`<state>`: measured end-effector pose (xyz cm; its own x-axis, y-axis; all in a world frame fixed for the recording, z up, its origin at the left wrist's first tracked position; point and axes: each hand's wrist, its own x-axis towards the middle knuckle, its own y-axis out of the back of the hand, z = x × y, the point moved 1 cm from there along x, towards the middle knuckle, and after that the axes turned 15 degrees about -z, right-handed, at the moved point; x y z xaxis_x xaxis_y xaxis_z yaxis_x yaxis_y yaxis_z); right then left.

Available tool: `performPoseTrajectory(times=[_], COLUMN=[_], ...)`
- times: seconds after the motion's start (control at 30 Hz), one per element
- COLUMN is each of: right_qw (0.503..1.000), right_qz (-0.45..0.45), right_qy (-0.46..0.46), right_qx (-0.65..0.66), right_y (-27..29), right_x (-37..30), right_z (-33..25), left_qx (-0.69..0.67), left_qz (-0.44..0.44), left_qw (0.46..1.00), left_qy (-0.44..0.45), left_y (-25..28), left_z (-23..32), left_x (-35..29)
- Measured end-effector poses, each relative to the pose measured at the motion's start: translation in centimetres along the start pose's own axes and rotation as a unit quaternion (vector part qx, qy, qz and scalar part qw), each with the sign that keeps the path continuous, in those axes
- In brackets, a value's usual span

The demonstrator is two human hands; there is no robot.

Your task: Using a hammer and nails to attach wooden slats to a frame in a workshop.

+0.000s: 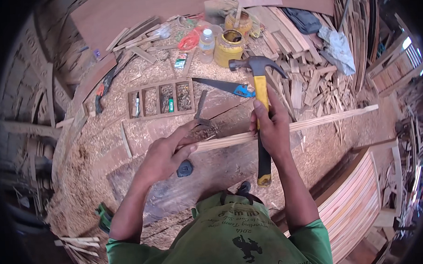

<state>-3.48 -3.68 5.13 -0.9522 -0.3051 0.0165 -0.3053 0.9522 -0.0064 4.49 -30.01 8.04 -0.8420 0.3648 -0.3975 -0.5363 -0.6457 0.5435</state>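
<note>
My right hand [273, 127] is closed round a claw hammer [261, 87] with a yellow and black handle. Its head points away from me. A long, pale wooden strip [333, 119] runs crosswise, passing behind the hammer handle at my right hand. Whether the right fingers also grip the strip is hidden. At the strip's left end, my left hand [161, 158] pinches it between thumb and fingers. Just below that hand lies a dark tape measure [185, 168]. A dark metal square [202, 109] rests beyond the left fingertips, near a handsaw [223, 86] with a blue handle.
A divided wooden box [144, 115] holds nails and small items. Farther back stand a clear bottle [207, 46] and yellow-stained jars [229, 50]. Wood offcuts [313, 87] pile up at the right. A slatted wooden panel [349, 201] stands near right; shavings cover much of the surface.
</note>
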Motion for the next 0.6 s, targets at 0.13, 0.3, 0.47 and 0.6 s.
performPoseTrajectory(times=[0.13, 0.3, 0.47, 0.6], right_qw=[0.999, 0.997, 0.993, 0.986], right_qz=[0.040, 0.050, 0.098, 0.108], right_qy=[-0.010, -0.059, -0.070, -0.125], right_qx=[0.006, -0.006, 0.003, -0.032], right_y=[-0.4, -0.8, -1.0, -1.5], right_x=[0.0, -0.5, -1.2, -0.5], right_z=[-0.7, -1.5, -2.0, -2.0], left_qx=[-0.189, 0.266, 0.481, 0.602], left_qz=[-0.182, 0.177, 0.159, 0.091], left_qw=[0.964, 0.948, 0.860, 0.785], left_qy=[-0.033, 0.012, -0.063, 0.113], left_y=[6.0, 7.8, 3.8, 1.6], left_z=[-4.7, -15.7, -21.6, -26.0], left_x=[3.4, 14.4, 22.9, 27.2])
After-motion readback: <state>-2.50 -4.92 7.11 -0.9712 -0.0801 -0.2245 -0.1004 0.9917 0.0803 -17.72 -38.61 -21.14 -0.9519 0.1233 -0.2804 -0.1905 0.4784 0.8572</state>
